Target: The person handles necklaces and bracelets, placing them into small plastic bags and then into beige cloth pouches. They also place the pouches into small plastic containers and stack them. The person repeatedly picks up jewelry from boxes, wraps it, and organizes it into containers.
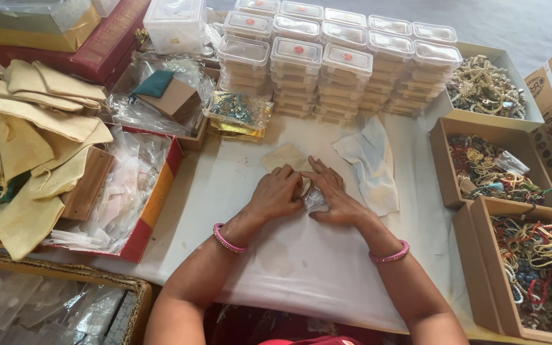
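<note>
At mid-frame on the desk (327,268), left hand (276,193) and right hand (333,195) pinch a clear pouch (314,201); stacked boxes (346,64) look packed, beads (544,262) remain loose.

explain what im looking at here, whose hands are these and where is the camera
There is no machine here: the single picture comes from a camera on a person's head, looking down at their own arms. The left hand and right hand press together on a small clear plastic packet, on a white table. A cream pouch lies just beyond the fingers. Behind are stacked clear boxes; at right, cardboard trays of beads; at left, cloth pouches.
</note>
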